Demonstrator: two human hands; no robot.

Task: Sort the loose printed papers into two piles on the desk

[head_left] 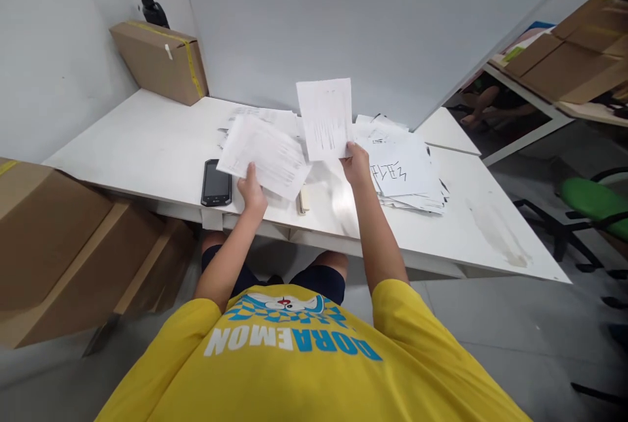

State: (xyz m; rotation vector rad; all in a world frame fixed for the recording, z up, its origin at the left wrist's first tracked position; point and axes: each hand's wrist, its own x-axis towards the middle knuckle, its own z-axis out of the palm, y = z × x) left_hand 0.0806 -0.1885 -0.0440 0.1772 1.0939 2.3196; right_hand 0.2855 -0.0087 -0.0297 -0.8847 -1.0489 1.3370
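Observation:
My left hand (253,192) grips a stack of printed paper sheets (267,155) by its near edge, thumb on top, tilted above the desk. In my right hand (356,163) a printed sheet of paper (326,120) is pinched at its lower right corner and held up facing me. Below and between the two lies a small cream stapler (303,200). A black handheld device (216,183) rests left of my left hand near the desk edge. Right of my right hand sits a messy paper pile (407,170), its top sheet bearing handwritten marks.
The white desk (147,147) runs along a grey partition (304,23). A taped cardboard box (161,62) stands at its back left, and larger boxes (73,245) are on the left. A green chair (596,203) and shelves with cartons (579,55) are on the right, where part of another person shows.

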